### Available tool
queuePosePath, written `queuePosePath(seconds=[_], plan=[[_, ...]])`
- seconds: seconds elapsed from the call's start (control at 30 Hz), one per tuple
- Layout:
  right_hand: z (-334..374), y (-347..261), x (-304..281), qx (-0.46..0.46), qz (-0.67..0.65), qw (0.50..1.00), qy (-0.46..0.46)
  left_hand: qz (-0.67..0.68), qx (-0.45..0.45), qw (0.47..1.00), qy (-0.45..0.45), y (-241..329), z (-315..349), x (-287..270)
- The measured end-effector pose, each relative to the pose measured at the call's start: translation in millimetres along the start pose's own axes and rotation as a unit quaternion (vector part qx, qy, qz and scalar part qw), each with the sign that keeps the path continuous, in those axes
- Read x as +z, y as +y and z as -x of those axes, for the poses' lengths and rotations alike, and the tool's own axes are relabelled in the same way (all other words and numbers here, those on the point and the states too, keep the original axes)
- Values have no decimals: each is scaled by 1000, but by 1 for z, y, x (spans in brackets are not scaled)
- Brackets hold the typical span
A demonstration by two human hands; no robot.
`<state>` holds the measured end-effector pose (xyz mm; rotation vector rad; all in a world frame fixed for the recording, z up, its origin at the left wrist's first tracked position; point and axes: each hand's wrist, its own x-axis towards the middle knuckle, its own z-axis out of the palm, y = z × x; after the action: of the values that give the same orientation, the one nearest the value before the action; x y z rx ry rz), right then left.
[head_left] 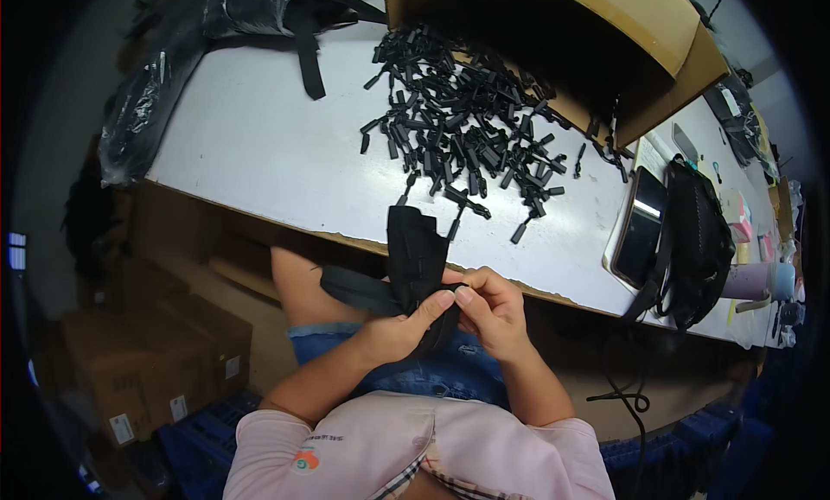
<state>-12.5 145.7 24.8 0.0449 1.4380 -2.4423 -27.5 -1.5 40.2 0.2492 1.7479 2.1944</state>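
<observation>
Over my lap, by the table's front edge, I hold a black fabric piece with a broad upright flap and a strap-like flap to the left. My left hand is closed on its lower part, the thumb pressing from above. Close beside it, my right hand pinches the piece's edge, thumb against fingers. Whatever small part lies between the two thumb tips is too hidden to make out. Just beyond, a heap of small black plastic pieces with short cords spreads over the white table.
An open cardboard box lies behind the heap. To the right are a dark tablet, a black bag and a purple cup. Plastic-wrapped black goods sit at the left edge. Cartons stand on the floor at left.
</observation>
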Motion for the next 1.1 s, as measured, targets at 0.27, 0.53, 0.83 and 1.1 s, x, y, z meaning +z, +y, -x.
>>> queuePosePath(seconds=[0.27, 0.53, 0.83, 1.1], plan=[[-7, 0, 2, -371, 367, 852, 27, 35, -50, 998, 25, 8, 4, -3], [-5, -6, 1, -388, 388, 836, 14, -103, 68, 992, 40, 0, 5, -1], [-1, -24, 2, -270, 339, 901, -4, -67, 40, 996, 46, -1, 8, 3], [-2, -21, 5, -335, 407, 849, 19, -63, -11, 998, 11, -6, 9, 0]])
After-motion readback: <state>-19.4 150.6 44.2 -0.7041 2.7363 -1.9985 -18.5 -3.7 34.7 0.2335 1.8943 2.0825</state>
